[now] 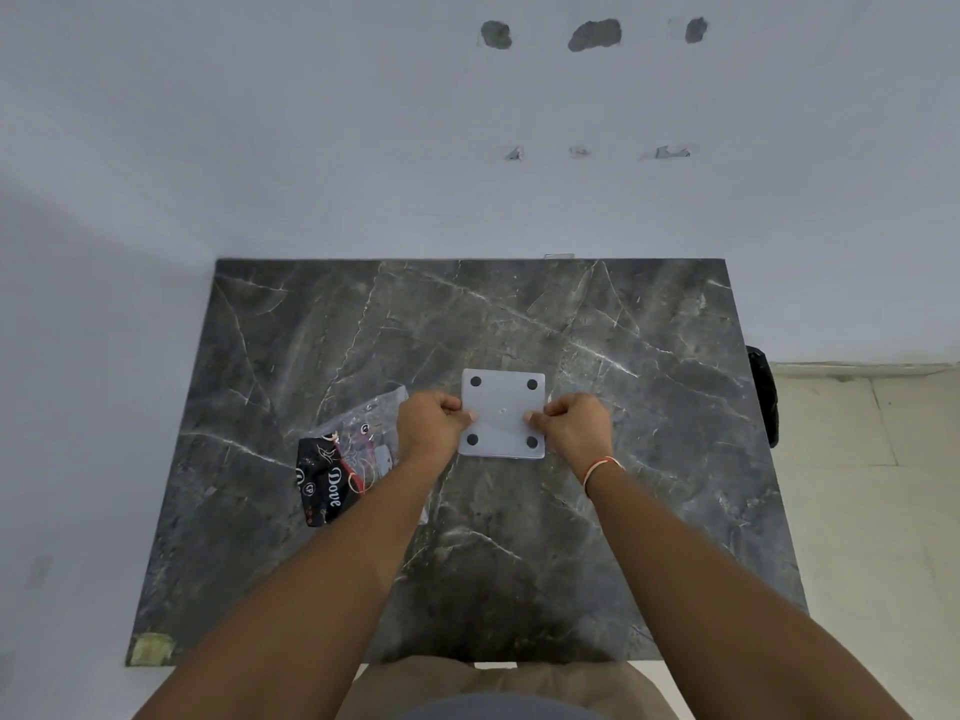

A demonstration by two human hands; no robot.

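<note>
A white square plate (503,402) with a black round pad in each corner and a small hole in its middle lies on the dark marble table (623,511). My left hand (434,423) holds its left edge with curled fingers. My right hand (574,426) holds its right edge the same way. A red-and-white thread is tied round my right wrist.
A clear plastic bag (358,444) with a black "Dove" printed packet (324,480) lies left of the plate, partly under my left forearm. A black object (763,397) sits past the table's right edge. A white wall stands behind the table; pale floor tiles lie to the right.
</note>
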